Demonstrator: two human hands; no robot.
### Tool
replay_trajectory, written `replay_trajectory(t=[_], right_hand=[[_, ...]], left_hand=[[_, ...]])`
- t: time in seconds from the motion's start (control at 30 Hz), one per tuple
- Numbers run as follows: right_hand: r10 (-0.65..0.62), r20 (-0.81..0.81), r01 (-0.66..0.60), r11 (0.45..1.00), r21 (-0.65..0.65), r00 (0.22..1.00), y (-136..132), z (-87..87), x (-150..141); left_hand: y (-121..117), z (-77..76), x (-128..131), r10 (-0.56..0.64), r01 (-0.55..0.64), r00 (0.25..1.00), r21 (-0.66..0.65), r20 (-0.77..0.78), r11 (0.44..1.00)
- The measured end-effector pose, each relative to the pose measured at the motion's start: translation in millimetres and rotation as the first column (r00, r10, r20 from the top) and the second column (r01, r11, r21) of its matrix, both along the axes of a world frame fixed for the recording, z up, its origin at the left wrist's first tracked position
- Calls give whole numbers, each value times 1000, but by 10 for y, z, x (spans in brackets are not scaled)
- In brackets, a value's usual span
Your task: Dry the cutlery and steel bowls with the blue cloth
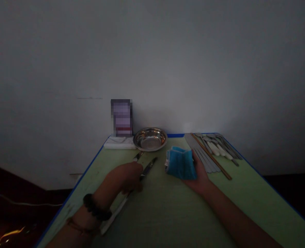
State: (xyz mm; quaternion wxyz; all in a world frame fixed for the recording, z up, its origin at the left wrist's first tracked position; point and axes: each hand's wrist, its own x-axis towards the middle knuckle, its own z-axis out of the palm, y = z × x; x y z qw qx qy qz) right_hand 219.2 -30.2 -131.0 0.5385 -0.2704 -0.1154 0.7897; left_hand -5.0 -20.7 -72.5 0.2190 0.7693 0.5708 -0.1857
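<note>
My left hand [129, 175], with a dark bead bracelet at the wrist, is closed around the middle of a table knife [149, 166]. The blade points away toward the bowl, and the pale handle runs back under my wrist. Just beyond my knuckles shows the metal end of another utensil [138, 156]; the rest of it is hidden by the hand. A folded blue cloth [182, 163] is held in my right hand [200, 175], whose fingers are mostly behind it. Behind both hands stands a shiny metal bowl [150, 139].
At the right lie chopsticks [211, 156], grey-white flat pieces [206, 162] and several pale-handled utensils [219, 148]. Back left, a white folded item [118, 142] lies before a blurred upright panel [122, 117]. A wall [152, 69] closes off the green table [168, 213].
</note>
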Motion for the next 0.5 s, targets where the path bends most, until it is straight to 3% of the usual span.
replay_trajectory(t=[0.1,0.3,0.5], right_hand=[[-28,-5,28,1000,10,1000,6,-19,15],[-44,-31,45,999,22,999,12,-33,53],[-247,-67,244,968,-52,967,7,60,94]], left_hand=[[-20,9,41,-25,25,999,-2,-37,1000],[-48,-18,191,-79,86,996,175,-44,981],[-21,24,303,-136,133,989,47,60,990]])
